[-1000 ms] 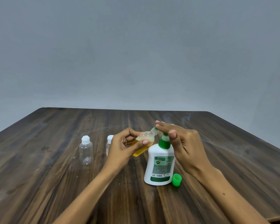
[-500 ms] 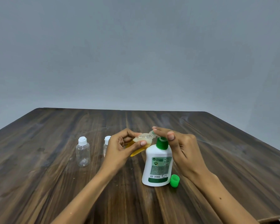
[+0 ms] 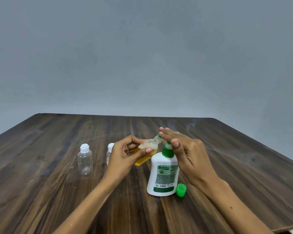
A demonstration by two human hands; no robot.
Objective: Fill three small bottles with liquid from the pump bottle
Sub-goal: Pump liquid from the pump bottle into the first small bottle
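One tilted small bottle (image 3: 146, 152) gripped by the left hand (image 3: 123, 154), flat-fingered right hand (image 3: 184, 149) over the pump head (image 3: 167, 146): press slowly, mouth kept under the nozzle.

dark wood-grain table (image 3: 57, 191), matt

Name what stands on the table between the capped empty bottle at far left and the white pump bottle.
In the head view, a second capped small bottle, partly hidden behind the left hand, which holds a tilted, part-filled bottle.
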